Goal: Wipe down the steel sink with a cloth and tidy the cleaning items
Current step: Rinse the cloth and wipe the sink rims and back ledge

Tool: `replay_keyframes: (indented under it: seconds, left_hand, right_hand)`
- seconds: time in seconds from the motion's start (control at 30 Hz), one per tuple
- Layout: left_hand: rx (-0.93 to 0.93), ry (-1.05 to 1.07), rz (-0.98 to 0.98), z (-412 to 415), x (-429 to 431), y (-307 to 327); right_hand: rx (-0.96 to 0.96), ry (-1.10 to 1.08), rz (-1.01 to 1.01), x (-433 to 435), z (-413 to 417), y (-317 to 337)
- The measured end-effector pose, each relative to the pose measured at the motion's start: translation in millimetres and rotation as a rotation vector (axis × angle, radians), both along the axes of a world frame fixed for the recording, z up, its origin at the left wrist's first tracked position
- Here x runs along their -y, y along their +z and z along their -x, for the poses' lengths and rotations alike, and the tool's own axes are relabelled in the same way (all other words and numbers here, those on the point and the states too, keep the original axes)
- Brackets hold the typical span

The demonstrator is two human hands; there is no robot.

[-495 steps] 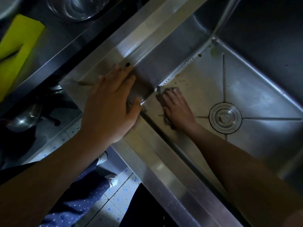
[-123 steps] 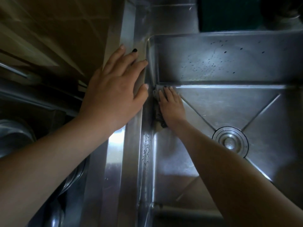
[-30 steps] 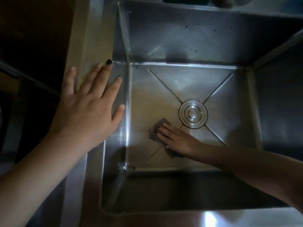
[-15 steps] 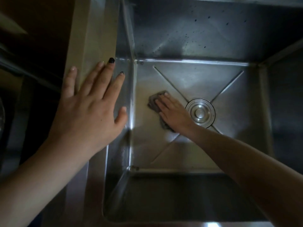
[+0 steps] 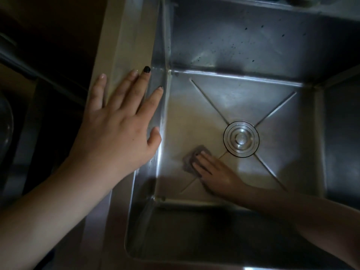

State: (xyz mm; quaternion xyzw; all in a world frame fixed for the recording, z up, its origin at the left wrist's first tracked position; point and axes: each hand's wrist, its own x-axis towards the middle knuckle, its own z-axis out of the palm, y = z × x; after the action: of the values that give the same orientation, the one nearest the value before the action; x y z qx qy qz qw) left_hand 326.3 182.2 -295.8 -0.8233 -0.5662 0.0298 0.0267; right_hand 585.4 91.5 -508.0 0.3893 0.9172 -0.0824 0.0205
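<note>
ok so quick read on this one. The cloth [image 5: 189,163] is down on the floor of the sink [image 5: 194,234], front-left quarter, just beside the drain [image 5: 241,138] on its near-left side, sitting abt on the diagonal crease [image 5: 188,187] that runs to the front-left corner. The right hand [image 5: 216,176] is on top of it w/ a flat grip: fingers straight and together, pressing the cloth down, not pinching or bunching it afaict. Most of the cloth is under the hand, and a grey corner pokes out past the fingertips.

The bit that matters imo: the fingers point up-left toward the back-left corner, and the forearm comes in from the front-right. So the cloth lies ahead of the hand on that line. A push along it goes away from the body, w/ the drain just off to the right of the path. The dark specks [image 5: 245,28] on the back wall [image 5: 214,41] are well apart from the cloth, so prob a long reach to get there.

The left hand [image 5: 116,131] is up on the rim [image 5: 126,36], grip spread wide, palm down, holding nothing. Looks like bracing. The right hand is obv the nearer one, since the left is up top w/ the side wall between it and the cloth. Can't tell if the cloth is wet, too dim.
</note>
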Motion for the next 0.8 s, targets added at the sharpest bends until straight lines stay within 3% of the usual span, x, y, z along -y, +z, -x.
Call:
replay_keyframes:
  seconds: [0.1, 0.23, 0.33, 0.43, 0.63, 0.8]
  left_hand:
    - [-0.003, 0.004, 0.008, -1, 0, 1]
    - [-0.007, 0.001, 0.015, -1, 0, 2]
    - [-0.018, 0.003, 0.019, -1, 0, 3]
    - [-0.013, 0.017, 0.014, -2, 0, 3]
    - [-0.001, 0.017, 0.003, -2, 0, 1]
    - [0.004, 0.012, -0.009, -2, 0, 0]
  right_hand:
    - [-0.035, 0.094, 0.023, 5, 33, 0]
    - [-0.012, -0.027, 0.022, -15, 75, 4]
    - [-0.11, -0.111, -0.025, -35, 85, 7]
    - [-0.175, -0.173, -0.041, -58, 81, 6]
    - [-0.112, -0.454, 0.09, -104, 42, -2]
    - [-0.178, -0.622, 0.163, -87, 19, 6]
